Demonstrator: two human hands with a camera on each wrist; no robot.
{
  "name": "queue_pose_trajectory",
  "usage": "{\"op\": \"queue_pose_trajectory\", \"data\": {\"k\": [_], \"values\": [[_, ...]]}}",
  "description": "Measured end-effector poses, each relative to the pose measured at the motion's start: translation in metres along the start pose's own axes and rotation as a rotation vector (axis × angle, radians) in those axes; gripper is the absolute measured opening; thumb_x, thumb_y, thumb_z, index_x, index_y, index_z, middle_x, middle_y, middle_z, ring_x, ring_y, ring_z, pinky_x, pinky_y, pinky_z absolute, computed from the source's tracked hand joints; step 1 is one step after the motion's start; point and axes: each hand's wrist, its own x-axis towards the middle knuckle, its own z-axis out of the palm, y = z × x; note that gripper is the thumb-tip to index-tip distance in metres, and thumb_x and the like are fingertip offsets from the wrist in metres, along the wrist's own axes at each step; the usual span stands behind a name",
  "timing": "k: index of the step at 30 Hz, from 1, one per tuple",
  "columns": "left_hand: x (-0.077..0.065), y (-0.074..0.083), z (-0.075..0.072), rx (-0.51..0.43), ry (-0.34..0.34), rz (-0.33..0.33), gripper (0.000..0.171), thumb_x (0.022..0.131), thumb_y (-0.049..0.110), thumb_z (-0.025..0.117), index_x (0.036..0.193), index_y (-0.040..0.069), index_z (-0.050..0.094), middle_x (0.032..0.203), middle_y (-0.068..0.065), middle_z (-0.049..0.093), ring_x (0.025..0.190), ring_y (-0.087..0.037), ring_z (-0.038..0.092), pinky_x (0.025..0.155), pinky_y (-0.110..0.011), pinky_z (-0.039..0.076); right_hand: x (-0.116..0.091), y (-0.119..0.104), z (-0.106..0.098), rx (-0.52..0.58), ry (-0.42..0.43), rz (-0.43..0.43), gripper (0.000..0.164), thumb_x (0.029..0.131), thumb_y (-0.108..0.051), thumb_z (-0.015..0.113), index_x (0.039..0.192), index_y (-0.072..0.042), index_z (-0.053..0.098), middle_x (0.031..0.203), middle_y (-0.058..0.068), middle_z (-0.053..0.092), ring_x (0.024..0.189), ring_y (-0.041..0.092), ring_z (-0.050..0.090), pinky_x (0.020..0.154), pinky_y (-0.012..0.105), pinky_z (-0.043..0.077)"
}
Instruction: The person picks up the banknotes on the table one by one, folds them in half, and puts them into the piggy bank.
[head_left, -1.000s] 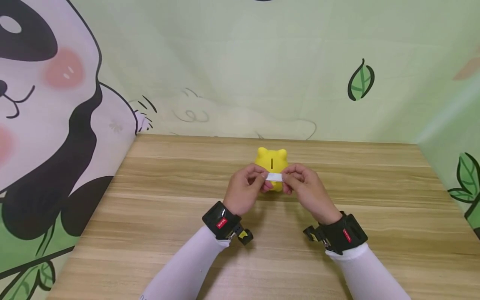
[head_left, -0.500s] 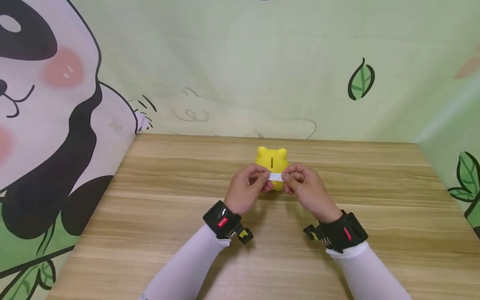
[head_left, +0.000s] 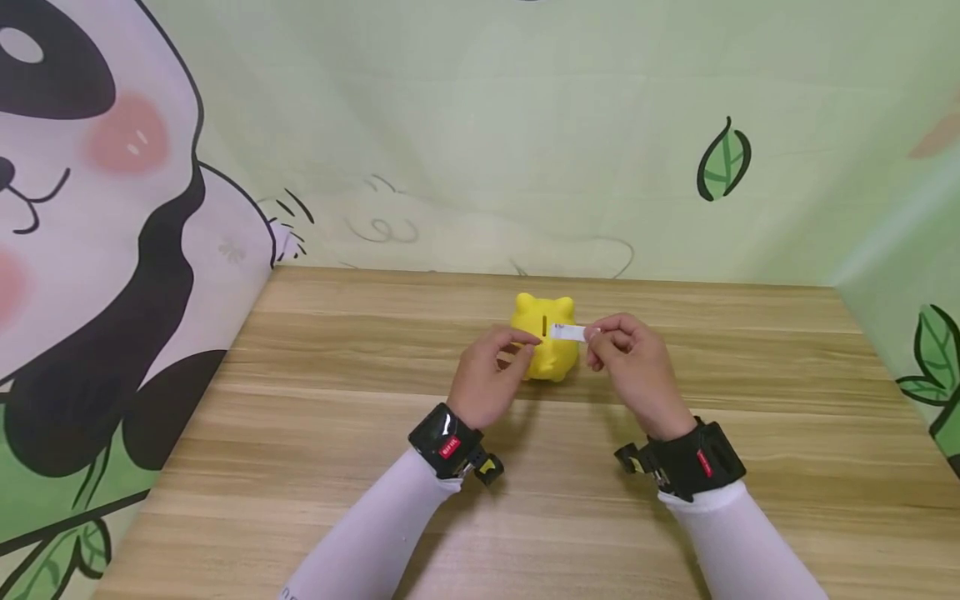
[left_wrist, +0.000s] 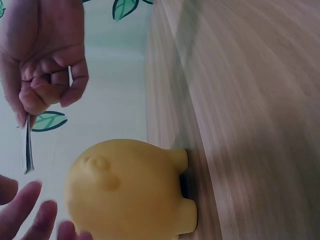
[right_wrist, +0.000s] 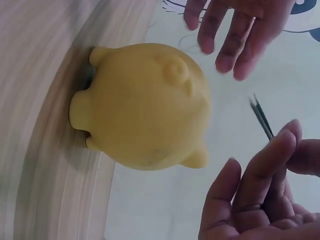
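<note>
A yellow piggy bank (head_left: 553,360) with a dark slot on top stands on the table; its rounded side and stubby feet show in both wrist views. My right hand (head_left: 639,372) pinches one end of a narrow white folded paper strip (head_left: 567,332) between thumb and fingers. The strip's free end, with small dark marks, points left above the piggy bank, just right of the slot. Seen edge-on in the right wrist view, the strip (right_wrist: 261,117) has two layers slightly parted. My left hand (head_left: 489,377) hovers at the piggy bank's left with thumb and forefinger apart, holding nothing.
The wood-grain table (head_left: 360,333) reaches back to a pale green cloth backdrop (head_left: 480,150) printed with leaves and a large panda (head_left: 232,208). Each wrist wears a black strap with a small camera, the left strap (head_left: 444,442) and the right strap (head_left: 697,461).
Both hands pinched the strip earlier. The left fingers have let go of it, and my right hand has carried it a little right and away from me, baring more of the piggy bank.
</note>
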Motion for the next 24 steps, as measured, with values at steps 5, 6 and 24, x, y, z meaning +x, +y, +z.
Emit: {"op": "queue_pose_trajectory", "data": {"k": [5,6,24], "values": [[-0.001,-0.003,0.003,0.150,-0.050,0.105,0.030,0.101,0.018,0.065,0.130,0.014,0.073,0.155,-0.006,0.053,0.142,-0.031,0.050,0.106,-0.050,0.051,0.001,0.001,-0.004,0.010,0.067,-0.003,0.020,0.100,-0.020,0.069,0.109,-0.003,0.064,0.077,-0.009,0.067,0.074,0.011,0.062,0.066,0.021,0.052],[-0.001,-0.003,0.004,0.180,-0.064,0.115,0.033,0.101,0.019,0.065,0.133,0.016,0.071,0.160,-0.006,0.049,0.145,-0.033,0.046,0.110,-0.052,0.047,0.000,0.001,-0.005,0.013,0.077,-0.002,0.020,0.099,-0.021,0.071,0.107,-0.003,0.064,0.077,-0.010,0.067,0.074,0.011,0.062,0.065,0.021,0.050],[-0.006,-0.006,0.011,0.454,-0.130,0.101,0.046,0.103,0.031,0.063,0.149,0.032,0.056,0.171,0.004,0.029,0.154,-0.039,0.033,0.121,-0.057,0.036,0.002,0.000,-0.003,0.092,0.114,0.015,0.014,0.098,-0.012,0.069,0.101,-0.002,0.059,0.093,-0.007,0.069,0.079,0.006,0.070,0.074,0.021,0.060]]}}
